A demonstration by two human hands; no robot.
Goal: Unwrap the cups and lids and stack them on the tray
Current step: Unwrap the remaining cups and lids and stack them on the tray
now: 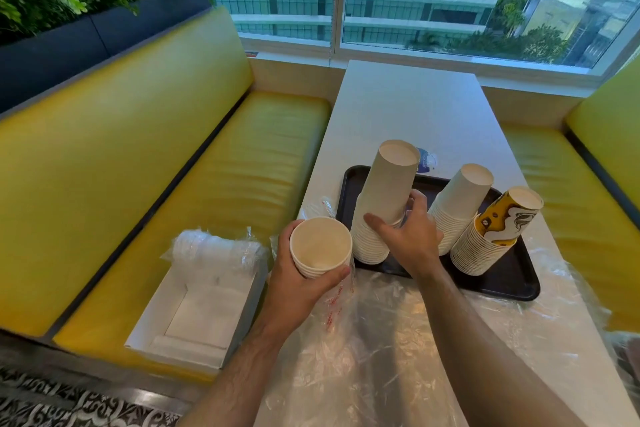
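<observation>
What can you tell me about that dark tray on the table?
The tray is dark, nearly black, rectangular with rounded corners and a low raised rim, plastic by its look. It lies flat on the white table, its near edge over clear plastic wrap. Three upside-down stacks of paper cups stand on it; the right hand grips the leftmost stack.

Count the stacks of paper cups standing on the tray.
3. A tall white stack at the tray's left, gripped by the right hand; a white stack in the middle; a yellow-printed stack at the right.
</observation>
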